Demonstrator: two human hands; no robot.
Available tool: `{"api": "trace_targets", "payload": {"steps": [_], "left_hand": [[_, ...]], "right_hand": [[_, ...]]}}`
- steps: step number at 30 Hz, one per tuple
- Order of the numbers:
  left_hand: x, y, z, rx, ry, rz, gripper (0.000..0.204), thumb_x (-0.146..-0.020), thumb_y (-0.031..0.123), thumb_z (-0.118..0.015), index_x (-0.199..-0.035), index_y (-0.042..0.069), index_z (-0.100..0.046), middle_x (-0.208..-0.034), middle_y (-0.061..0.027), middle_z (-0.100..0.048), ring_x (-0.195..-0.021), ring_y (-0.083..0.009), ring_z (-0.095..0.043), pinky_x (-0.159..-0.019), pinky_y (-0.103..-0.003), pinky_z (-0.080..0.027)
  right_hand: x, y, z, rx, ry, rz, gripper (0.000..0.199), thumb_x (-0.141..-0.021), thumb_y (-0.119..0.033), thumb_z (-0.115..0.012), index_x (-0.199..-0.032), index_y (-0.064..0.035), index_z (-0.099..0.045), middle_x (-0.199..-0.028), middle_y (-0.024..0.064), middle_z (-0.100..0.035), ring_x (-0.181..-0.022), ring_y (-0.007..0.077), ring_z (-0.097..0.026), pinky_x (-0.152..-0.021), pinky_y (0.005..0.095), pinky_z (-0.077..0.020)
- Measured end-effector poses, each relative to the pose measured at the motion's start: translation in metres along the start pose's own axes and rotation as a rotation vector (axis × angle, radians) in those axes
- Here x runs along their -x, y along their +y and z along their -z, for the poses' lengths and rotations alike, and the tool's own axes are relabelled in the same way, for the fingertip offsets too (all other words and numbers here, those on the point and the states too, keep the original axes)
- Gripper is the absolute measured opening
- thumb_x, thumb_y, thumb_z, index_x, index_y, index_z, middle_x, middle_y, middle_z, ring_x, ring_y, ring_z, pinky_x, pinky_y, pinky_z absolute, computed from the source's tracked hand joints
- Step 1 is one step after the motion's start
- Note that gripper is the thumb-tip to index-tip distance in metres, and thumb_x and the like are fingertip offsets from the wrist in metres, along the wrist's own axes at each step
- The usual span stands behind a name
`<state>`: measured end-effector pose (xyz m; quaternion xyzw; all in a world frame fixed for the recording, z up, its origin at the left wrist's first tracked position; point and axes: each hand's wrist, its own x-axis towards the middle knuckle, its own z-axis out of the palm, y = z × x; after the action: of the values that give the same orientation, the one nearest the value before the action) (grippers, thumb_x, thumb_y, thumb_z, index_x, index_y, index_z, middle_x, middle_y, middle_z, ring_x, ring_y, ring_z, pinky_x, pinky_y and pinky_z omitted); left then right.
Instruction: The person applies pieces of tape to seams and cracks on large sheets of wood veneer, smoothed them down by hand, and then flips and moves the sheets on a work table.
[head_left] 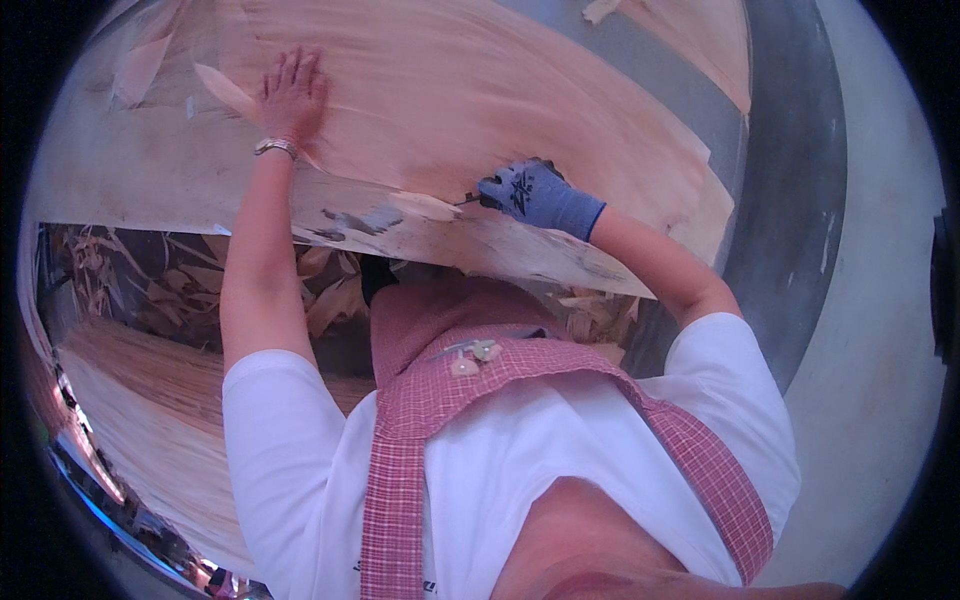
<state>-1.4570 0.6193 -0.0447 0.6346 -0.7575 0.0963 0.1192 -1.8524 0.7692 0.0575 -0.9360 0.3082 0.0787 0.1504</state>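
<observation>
A wide sheet of thin reddish-tan wood veneer is spread over the table in front of me. My left hand, bare and with a bracelet at the wrist, lies flat on its left part with fingers stretched out. Near the veneer's front edge, my right hand in a blue-grey glove is closed round a small dark knife, of which only the thin tip shows. A pale sliver of veneer lies just left of that tip. A narrow pointed strip rests beside my left hand.
Along the front runs the pale table edge, with grey torn patches on it. Below, curled wood scraps fill a space, and more veneer sheets lie at the lower left. Another veneer piece is at the far right.
</observation>
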Motion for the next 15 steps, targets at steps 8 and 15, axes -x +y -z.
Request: {"api": "trace_targets", "payload": {"steps": [8,15], "left_hand": [[-0.002,0.005,-0.003,-0.054,-0.001,-0.026,0.051,-0.099,0.048,-0.037,-0.148,0.033,-0.035,-0.155,0.002,-0.034,-0.143,-0.0234,-0.03,-0.115,-0.049,-0.02],[-0.003,0.009,0.004,0.056,0.074,-0.056,0.051,-0.099,0.048,-0.038,-0.148,0.035,-0.036,-0.154,0.0013,-0.035,-0.142,-0.0246,-0.03,-0.115,-0.049,-0.022]], "right_hand": [[0.007,-0.008,-0.001,0.043,-0.098,-0.064,0.02,-0.091,-0.025,-0.052,-0.107,-0.0143,-0.056,-0.081,0.0125,-0.064,-0.074,0.0311,-0.067,-0.059,0.0458,-0.0505],[0.064,0.016,-0.008,0.054,-0.17,-0.145,0.024,-0.089,-0.023,-0.053,-0.114,-0.0185,-0.055,-0.086,0.0113,-0.065,-0.076,0.0306,-0.067,-0.058,0.0461,-0.0514]]}}
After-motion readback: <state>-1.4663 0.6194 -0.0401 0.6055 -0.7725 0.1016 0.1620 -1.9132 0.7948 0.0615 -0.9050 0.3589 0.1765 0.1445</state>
